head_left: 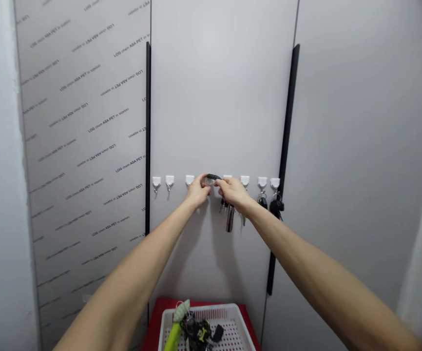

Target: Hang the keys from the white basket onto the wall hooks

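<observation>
A short black braided strap [213, 176] spans my two hands at the row of white hooks on the cabinet door. My left hand [198, 191] has its thumb and fingertips closed around the strap's left end, close to a partly hidden white hook [209, 182]. The right hand [234, 193] pinches the strap's other end. Below the right hand hang several keys [223, 204] and a dark reddish cylinder [229, 219]; whether they join the strap is hidden. Behind that hand another white hook [227, 177] shows in part.
Bare white hooks [169, 180] line the left. On the right, hooks [262, 182] carry black key fobs [277, 205]. Below, a white perforated basket [237, 312] on a red surface [153, 319] holds keychains [200, 331] and a lime-green strap [174, 336]. Long black handles [287, 122] edge the doors.
</observation>
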`<state>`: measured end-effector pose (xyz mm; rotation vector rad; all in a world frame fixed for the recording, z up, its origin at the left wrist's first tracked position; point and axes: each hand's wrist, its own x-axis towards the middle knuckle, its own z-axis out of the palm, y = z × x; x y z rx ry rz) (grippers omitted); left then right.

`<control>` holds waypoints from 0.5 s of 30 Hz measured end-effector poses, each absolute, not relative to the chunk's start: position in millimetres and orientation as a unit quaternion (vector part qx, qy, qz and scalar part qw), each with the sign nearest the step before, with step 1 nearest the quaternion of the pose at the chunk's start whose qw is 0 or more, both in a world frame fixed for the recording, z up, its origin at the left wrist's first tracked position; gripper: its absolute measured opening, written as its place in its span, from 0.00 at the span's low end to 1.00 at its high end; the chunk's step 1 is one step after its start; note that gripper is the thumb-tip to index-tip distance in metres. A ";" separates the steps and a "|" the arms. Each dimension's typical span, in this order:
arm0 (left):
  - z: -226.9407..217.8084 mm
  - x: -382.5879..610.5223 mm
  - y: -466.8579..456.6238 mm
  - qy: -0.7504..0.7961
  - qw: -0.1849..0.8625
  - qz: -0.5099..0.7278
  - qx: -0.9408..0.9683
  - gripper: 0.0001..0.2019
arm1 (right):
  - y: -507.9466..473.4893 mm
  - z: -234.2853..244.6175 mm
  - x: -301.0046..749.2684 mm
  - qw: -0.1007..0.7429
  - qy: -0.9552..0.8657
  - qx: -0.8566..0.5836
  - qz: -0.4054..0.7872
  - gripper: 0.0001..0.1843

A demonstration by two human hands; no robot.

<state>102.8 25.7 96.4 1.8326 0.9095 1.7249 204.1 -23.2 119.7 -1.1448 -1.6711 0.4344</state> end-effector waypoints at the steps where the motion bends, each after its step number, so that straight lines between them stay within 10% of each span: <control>1: 95.5 105.1 26.0 0.339 0.218 0.636 0.658 0.20 | -25.5 118.6 202.1 0.511 -0.692 -0.469 0.202 0.09; 8: 84.4 116.2 12.1 0.370 0.146 0.627 0.670 0.16 | -44.7 89.1 205.1 0.501 -0.652 -0.418 0.386 0.09; 15: 68.8 119.2 15.6 0.332 0.195 0.661 0.644 0.15 | -31.6 78.5 208.2 0.558 -0.662 -0.425 0.264 0.11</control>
